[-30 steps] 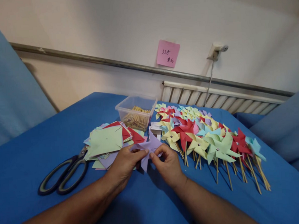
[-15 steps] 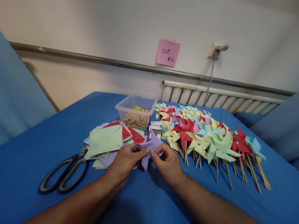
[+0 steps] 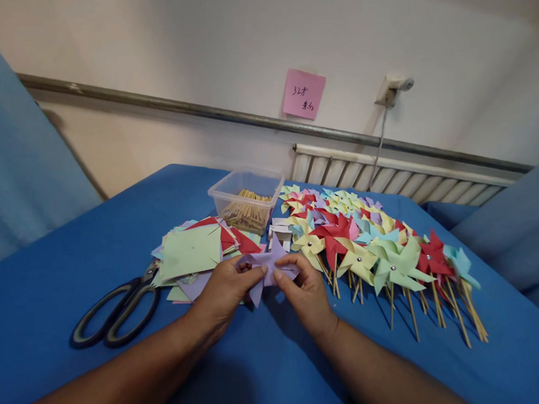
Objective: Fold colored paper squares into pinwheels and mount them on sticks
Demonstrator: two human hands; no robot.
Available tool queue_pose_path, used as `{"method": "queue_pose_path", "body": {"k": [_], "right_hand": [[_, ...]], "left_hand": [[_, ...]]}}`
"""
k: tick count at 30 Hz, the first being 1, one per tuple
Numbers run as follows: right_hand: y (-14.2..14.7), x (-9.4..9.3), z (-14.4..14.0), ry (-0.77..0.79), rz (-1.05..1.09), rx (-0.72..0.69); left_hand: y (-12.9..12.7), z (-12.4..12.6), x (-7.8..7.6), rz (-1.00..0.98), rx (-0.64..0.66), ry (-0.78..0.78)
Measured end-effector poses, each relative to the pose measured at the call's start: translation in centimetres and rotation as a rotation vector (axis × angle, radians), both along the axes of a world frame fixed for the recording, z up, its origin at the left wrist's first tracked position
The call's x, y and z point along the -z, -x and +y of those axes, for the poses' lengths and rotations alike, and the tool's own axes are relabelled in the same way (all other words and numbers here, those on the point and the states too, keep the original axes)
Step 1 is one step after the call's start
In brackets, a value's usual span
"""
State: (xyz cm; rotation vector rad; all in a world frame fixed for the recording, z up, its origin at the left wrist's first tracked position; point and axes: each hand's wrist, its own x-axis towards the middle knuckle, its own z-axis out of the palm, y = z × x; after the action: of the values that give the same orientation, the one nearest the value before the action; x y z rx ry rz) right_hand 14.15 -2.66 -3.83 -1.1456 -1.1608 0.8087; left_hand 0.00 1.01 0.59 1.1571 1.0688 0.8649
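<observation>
Between my two hands is a purple paper pinwheel [image 3: 270,268], its blades folded toward the middle and no stick showing on it. My left hand [image 3: 229,288] pinches its left side, thumb near the centre. On the other side my right hand [image 3: 305,290] grips the right blade between thumb and fingers, the thumb by the centre. Just left of my left hand lies a pile of coloured paper squares [image 3: 191,251], pale green on top with red pieces behind. Scissors [image 3: 117,309] with dark handles lie beside the pile, their blades partly under it.
Many finished pinwheels [image 3: 394,266] on wooden sticks lie to the right. A clear plastic box [image 3: 227,207] of short sticks stands behind the pile, with a small white box [image 3: 280,233] beside it. Blue cloth [image 3: 278,358] covers the table; a radiator [image 3: 340,173] is behind.
The purple pinwheel has turned slightly in my hands. My right thumb has shifted up a little and my right fingers lie further over the blade.
</observation>
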Motion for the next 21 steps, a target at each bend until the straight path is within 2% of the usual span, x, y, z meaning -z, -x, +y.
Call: {"method": "queue_pose_path", "body": {"k": [4,8,14,21], "right_hand": [[-0.3,-0.1,0.4,0.010,0.318,-0.052],[-0.6,0.0,0.8,0.128,0.466,-0.185],[-1.0,0.2,0.8,0.236,0.479,-0.296],[-1.2,-0.5,1.0,0.255,0.359,-0.348]], "left_hand": [[-0.1,-0.2,-0.7,-0.007,0.010,0.007],[0.0,-0.3,-0.9,0.053,0.080,-0.023],[0.3,0.1,-0.6,0.150,0.221,-0.105],[0.5,0.4,-0.9,0.269,0.228,-0.213]]}}
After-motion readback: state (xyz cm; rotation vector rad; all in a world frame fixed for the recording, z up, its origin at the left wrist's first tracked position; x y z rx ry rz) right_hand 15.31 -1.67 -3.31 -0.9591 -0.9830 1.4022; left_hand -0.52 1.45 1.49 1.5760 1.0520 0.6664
